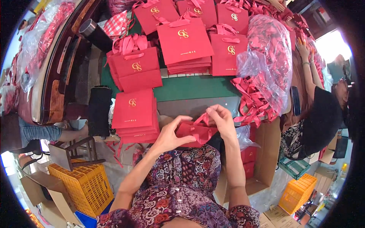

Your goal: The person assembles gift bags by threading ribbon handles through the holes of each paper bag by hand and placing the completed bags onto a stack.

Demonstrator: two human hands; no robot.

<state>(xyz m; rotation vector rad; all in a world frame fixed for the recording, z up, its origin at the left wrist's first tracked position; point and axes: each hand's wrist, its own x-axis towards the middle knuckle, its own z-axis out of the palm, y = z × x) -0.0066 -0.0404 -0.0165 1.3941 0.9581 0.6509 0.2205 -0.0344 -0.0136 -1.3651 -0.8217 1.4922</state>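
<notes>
A small red paper gift bag (207,133) is in front of my body at the near edge of the table. My left hand (171,136) grips its left side, thumb along the near face and fingers over the top. My right hand (221,118) is closed in a pinch on a red ribbon (201,119) above the bag's mouth. Another loop of ribbon hangs over the near face. Left of my left hand lies a stack of flat red gift bags (133,112). The bag's inside and base are mostly hidden.
More red bags (184,40) with ribbon handles are piled across the table's far side. Loose red ribbons (253,95) spill from a clear plastic bag (268,49) at the right. A black tumbler (95,34) lies far left. Below right stands an open cardboard box (266,152); a person (323,117) sits beyond it.
</notes>
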